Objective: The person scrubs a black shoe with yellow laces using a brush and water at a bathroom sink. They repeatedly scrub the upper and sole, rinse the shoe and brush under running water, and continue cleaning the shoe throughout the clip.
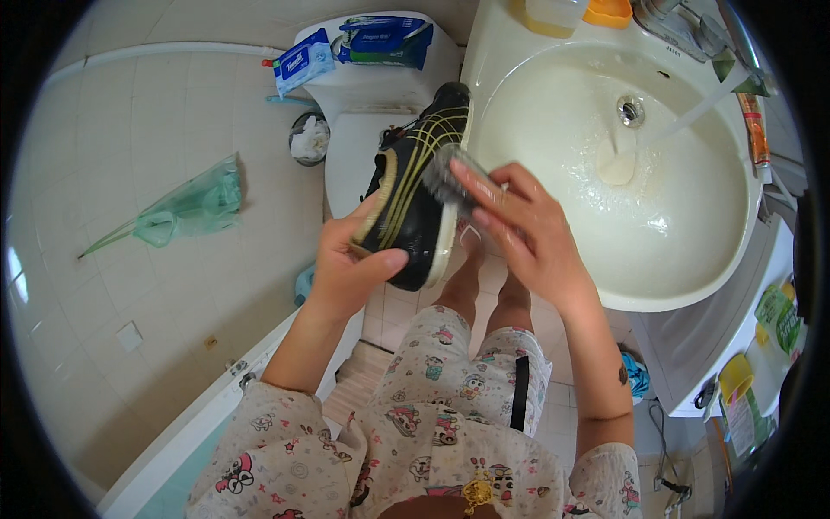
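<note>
A black shoe with yellow line stitching and a pale sole is held up beside the sink, toe pointing away from me. My left hand grips it at the heel, with the thumb along the outside and the other fingers hidden. My right hand holds a grey scrubbing brush, blurred, its bristles against the side of the shoe. Water drops glisten on my right fingers. At my right, a white washbasin has water running from the faucet toward the drain.
Behind the shoe stands a toilet with wipe packets on its tank. A small waste bin is beside it. A green plastic bag hangs on the tiled wall. A white bathtub edge lies at lower left, bottles and a yellow cup at right.
</note>
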`<state>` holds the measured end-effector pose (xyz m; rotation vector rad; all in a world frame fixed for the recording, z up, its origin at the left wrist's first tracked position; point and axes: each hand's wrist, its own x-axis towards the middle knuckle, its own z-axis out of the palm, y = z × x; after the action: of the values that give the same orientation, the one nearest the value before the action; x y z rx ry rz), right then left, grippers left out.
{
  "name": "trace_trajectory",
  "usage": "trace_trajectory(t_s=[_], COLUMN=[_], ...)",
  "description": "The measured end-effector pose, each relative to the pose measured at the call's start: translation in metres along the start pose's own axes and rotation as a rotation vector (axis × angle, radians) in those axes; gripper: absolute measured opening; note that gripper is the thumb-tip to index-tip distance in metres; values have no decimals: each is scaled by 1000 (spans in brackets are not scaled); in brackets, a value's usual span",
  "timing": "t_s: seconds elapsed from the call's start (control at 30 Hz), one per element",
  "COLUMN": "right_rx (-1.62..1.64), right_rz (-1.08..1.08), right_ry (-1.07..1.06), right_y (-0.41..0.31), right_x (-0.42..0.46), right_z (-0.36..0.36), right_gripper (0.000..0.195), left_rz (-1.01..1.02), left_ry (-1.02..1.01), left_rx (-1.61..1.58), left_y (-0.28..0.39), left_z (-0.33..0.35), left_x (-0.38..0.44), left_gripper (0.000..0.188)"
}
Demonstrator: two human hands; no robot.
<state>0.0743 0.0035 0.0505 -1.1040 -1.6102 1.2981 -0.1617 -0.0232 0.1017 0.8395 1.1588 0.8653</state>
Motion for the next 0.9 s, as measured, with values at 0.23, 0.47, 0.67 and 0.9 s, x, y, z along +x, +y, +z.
trace_trajectory(t_s=[0.23,0.47,0.67,0.9], right_rx=[-801,681,-260,-332], right_rz=[46,591,485,227], right_ry=[369,719,451,460], right_y=[35,101,107,14], right_x=[50,-4,-37,-13], right_z=[3,-134,-151,-25], right_gripper=[49,39,38,40], left_rz=[-37,-39,-15,217], left_ry=[98,51,-73,-283], left_rx=[-302,-382,-376,-73], left_y=[6,11,2,0], left_z=[-22,-68,-81,-40], left_x=[-9,-25,-21,16], left_gripper=[49,50,45,39])
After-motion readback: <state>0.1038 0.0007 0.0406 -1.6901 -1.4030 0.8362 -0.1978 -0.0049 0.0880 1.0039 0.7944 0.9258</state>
